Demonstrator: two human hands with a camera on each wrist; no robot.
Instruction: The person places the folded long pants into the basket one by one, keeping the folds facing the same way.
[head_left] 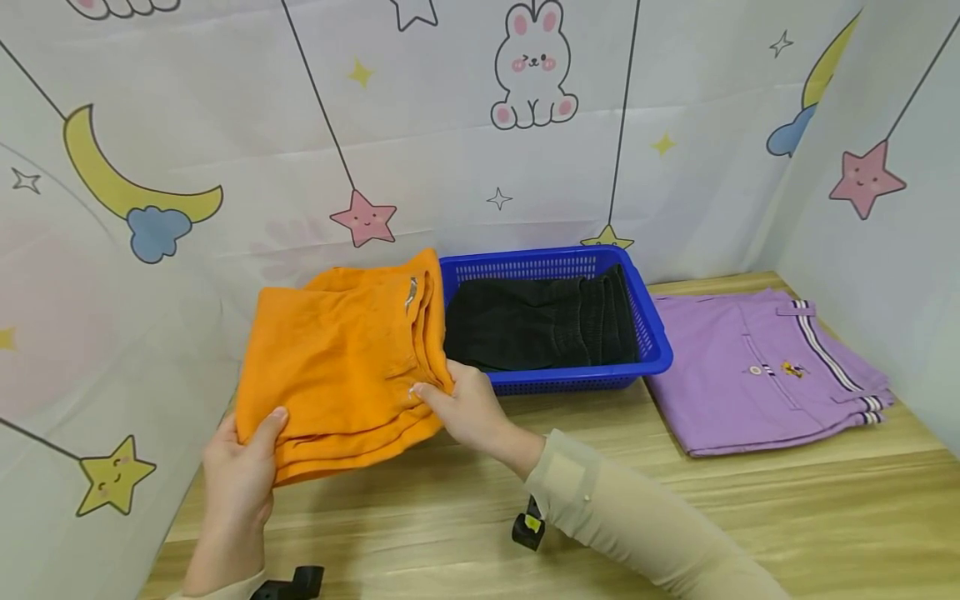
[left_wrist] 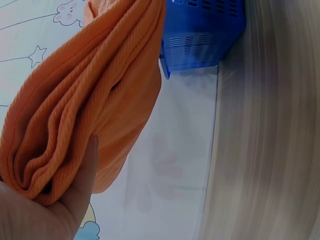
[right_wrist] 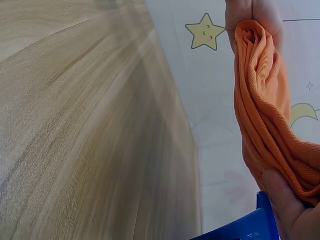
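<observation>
A folded pair of orange pants (head_left: 337, 358) hangs between both hands above the table, left of the basket. My left hand (head_left: 243, 467) grips its lower left corner, thumb on top. At the lower right edge, my right hand (head_left: 472, 412) pinches the layered folds near the waistband. In the left wrist view the orange pants (left_wrist: 100, 90) show several stacked layers with the left hand (left_wrist: 55, 215) around their end. The blue plastic basket (head_left: 656, 358) stands against the backdrop and holds folded black pants (head_left: 525, 321).
Folded purple pants (head_left: 750, 375) with a striped waistband lie on the wooden table (head_left: 420, 533) right of the basket. A white cloth backdrop (head_left: 450, 125) with cartoon prints encloses the back and sides. Black strap pieces (head_left: 528, 531) show near the wrists.
</observation>
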